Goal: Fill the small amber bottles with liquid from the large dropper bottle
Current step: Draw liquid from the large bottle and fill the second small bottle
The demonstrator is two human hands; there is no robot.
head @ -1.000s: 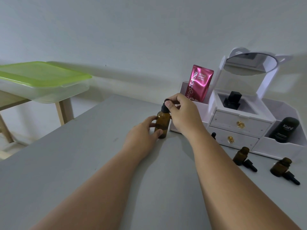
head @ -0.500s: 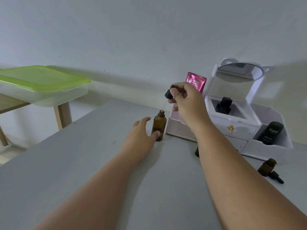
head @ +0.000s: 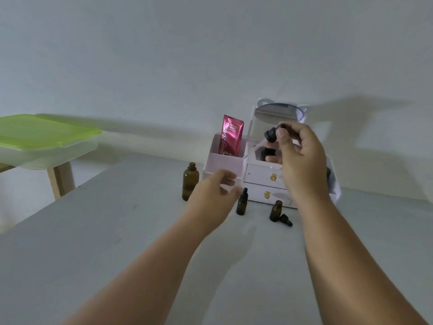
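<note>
The large bottle (head: 190, 181) stands uncapped on the worktop (head: 117, 242). Right hand (head: 302, 158) pinches its dropper (head: 270, 134) aloft. Left hand (head: 215, 195) hovers, fingers loosely spread, seemingly near a capped small bottle (head: 242, 202); another (head: 276, 211) stands open.

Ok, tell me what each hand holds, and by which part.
Right hand pinches the dropper by its black bulb end. Left hand holds nothing.

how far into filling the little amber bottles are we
Early. Done: the large bottle stands uncapped. In hand: the right hand holds its dropper aloft; the left hand reaches toward a capped small bottle. Left: another small bottle stands open; fill levels unreadable.
</note>
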